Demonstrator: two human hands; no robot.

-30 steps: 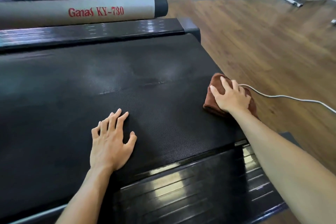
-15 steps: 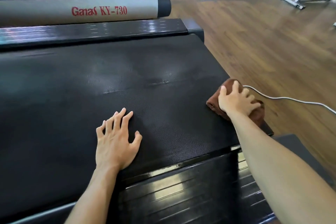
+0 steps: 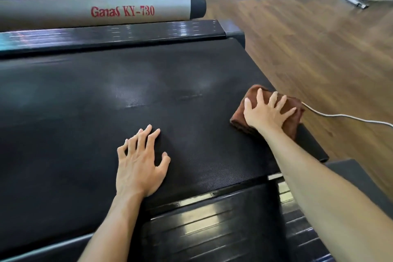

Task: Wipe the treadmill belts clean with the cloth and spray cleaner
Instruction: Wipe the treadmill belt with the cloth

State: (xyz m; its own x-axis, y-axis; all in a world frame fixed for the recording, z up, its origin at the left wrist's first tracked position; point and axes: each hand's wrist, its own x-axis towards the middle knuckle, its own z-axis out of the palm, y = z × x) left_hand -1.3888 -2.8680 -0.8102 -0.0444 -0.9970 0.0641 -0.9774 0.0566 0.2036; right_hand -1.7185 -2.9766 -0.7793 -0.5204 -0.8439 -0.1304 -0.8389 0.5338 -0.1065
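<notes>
Both hands are on the belt [image 3: 131, 83]. The right hand [image 3: 266, 114] lies flat on the cloth [image 3: 291, 121], fingers [image 3: 259, 97] now fanned wide and pressing down; half a second ago they were bunched over it in a looser clutch. It has also come back a little from the belt's rear end, where the cloth was hanging partly past the edge. The cloth now sits mostly on the belt at its far right corner, only its outer fold over the rear end. My reading is that one stroke has run out at the end of the belt and the hand has reset its grip for the next pass.

The left hand [image 3: 140, 164] is spread palm-down on the belt, fingers slightly arched, holding nothing. It has barely moved and looks like a brace for the reach.

The cloth is brown, folded thick and crumpled under the palm. The belt is black and finely textured, with a pale dull sheen and a few short streaks in its middle, left of the cloth; whether that is wet cleaner or glare I cannot tell. No spray bottle is in view. A white cable [image 3: 340, 115] runs over the floor [image 3: 297, 49] just beyond the cloth. Past the belt's far side rail lies a second treadmill [image 3: 85, 13] marked Ganas KY-730, which I judge is yet to be wiped.
</notes>
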